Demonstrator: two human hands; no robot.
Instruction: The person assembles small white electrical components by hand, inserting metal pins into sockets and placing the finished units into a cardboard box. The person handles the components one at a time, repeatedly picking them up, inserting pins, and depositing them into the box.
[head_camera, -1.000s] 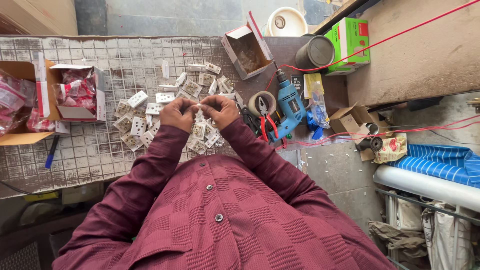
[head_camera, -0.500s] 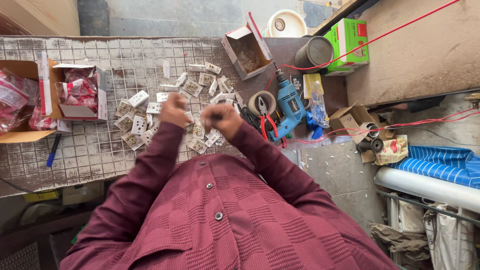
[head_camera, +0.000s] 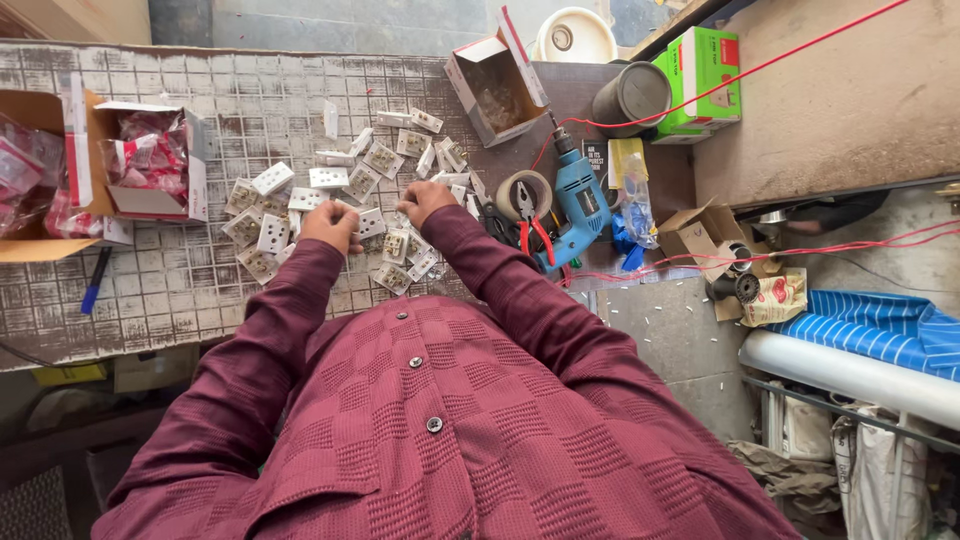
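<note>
Both hands over the white socket plates.

Left hand (head_camera: 330, 224) fingers curled, pinching a small piece; right hand (head_camera: 425, 201) fingers closed on a plate, grip detail unclear. Roughly two dozen socket plates (head_camera: 272, 178) scattered around the hands on the tiled table (head_camera: 180, 290). One blue drill (head_camera: 582, 205) right of the pile. Hands now apart; earlier together.

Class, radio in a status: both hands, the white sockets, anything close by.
Left hand and right hand closed over white socket pile. Grip contents hidden. Pliers and blue drill alongside right.
</note>
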